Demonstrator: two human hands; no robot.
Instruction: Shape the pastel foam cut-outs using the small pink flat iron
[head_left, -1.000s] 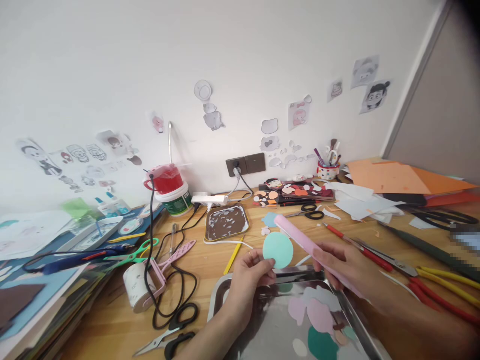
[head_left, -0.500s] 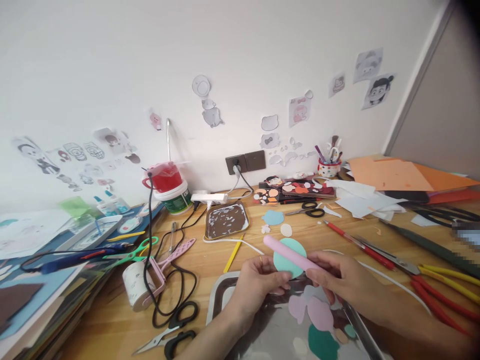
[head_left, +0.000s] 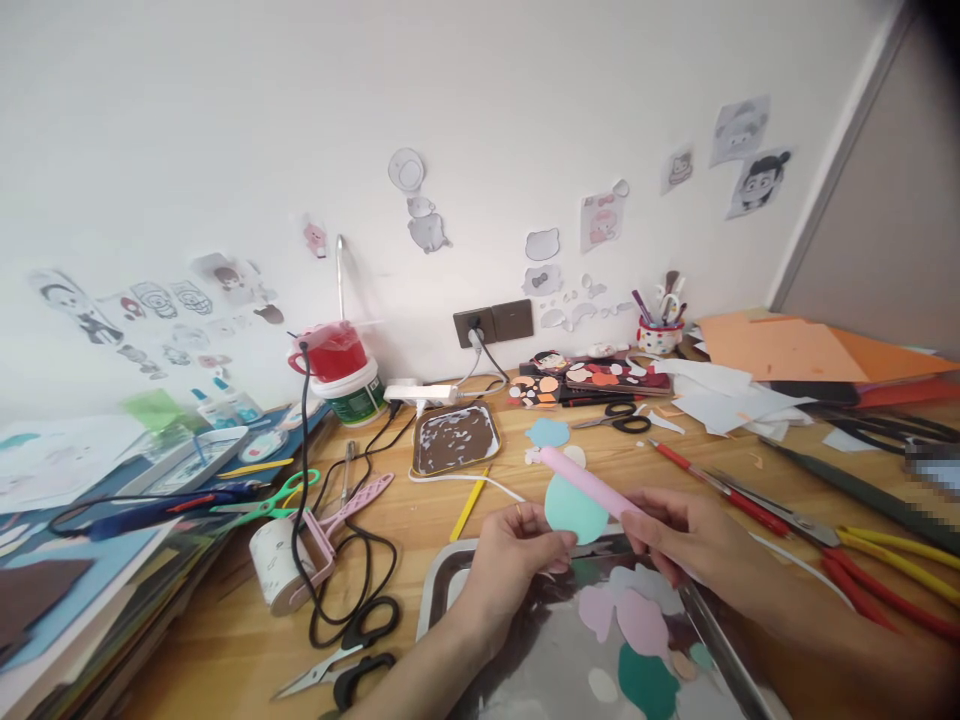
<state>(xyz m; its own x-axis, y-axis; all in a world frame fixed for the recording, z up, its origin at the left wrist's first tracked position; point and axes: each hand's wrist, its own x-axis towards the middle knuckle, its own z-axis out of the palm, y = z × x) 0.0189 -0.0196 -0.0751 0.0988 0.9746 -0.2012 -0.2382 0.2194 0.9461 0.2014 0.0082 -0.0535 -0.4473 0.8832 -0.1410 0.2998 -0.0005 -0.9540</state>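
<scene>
A mint-green rounded cutout [head_left: 571, 512], thin and flat, is pinched at its lower left edge between the thumb and fingers of my left hand [head_left: 517, 555]. My right hand [head_left: 679, 530] grips a smooth pink stick with a rounded tip [head_left: 589, 482], which slants across the cutout's upper right edge. Whether stick and cutout touch, I cannot tell. Both hands are above the far edge of a metal tray [head_left: 517, 660]. Inside the tray lie lilac cutouts [head_left: 641, 622], a dark green cutout [head_left: 646, 682] and other small pieces.
Black-handled scissors [head_left: 352, 650] and a lint roller [head_left: 281, 565] tangled with black cable lie left. A brown-smeared dish [head_left: 456, 438], a blue cutout [head_left: 547, 432] and a yellow stick [head_left: 470, 508] are beyond the tray. Red-handled pliers [head_left: 862, 575] and orange sheets [head_left: 780, 350] are right.
The pink stick has shifted slightly right and toward the upper edge of the mint cutout, uncovering more of it. My right hand has moved a little right; the left hand keeps its pinch.
</scene>
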